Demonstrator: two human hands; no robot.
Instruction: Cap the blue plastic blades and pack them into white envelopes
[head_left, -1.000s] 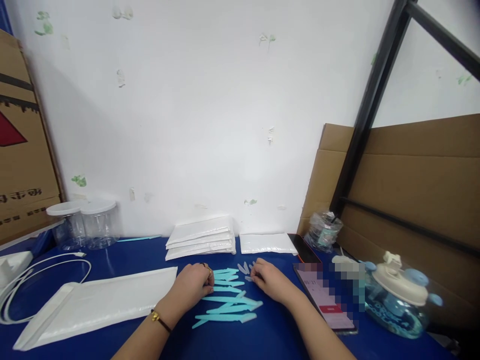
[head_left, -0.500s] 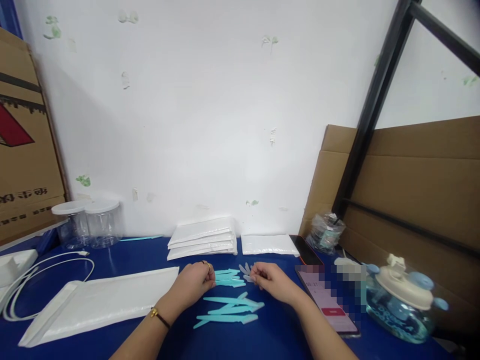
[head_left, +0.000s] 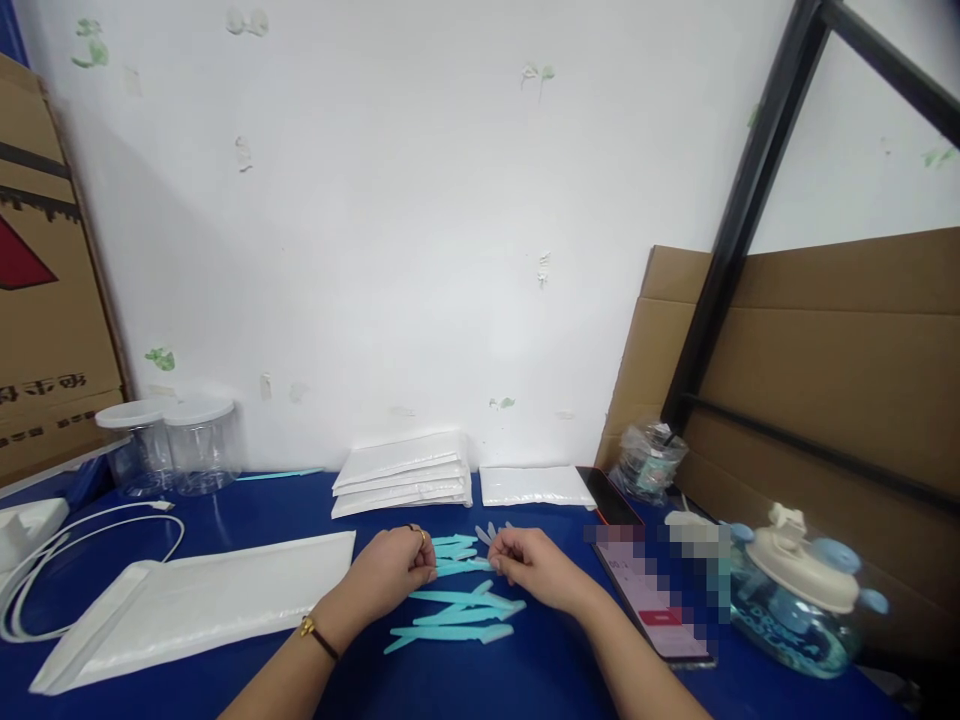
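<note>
My left hand [head_left: 401,562] is closed in a pinch on the handle end of a turquoise eyebrow razor [head_left: 463,567], which points right. At that razor's blade end, the fingers of my right hand [head_left: 529,566] are pinched together; what they hold is too small to make out. Just behind my right fingertips lie several small translucent blade caps [head_left: 482,537]. Beyond the held razor are more turquoise razors [head_left: 459,541]. Closer to me, several others [head_left: 454,633] lie loosely across one another on the blue tabletop [head_left: 450,685].
White padded mailers [head_left: 401,475] are stacked by the wall, with another mailer [head_left: 536,487] beside them. A large mailer [head_left: 202,600] lies left, near a white cable [head_left: 97,510] and lidded clear jars [head_left: 202,450]. On the right are a phone [head_left: 645,590] and a water bottle [head_left: 799,600].
My right hand has moved slightly left, from the blade caps to the tip of the razor in my left hand. The left hand has barely moved. The view has shifted a little.
</note>
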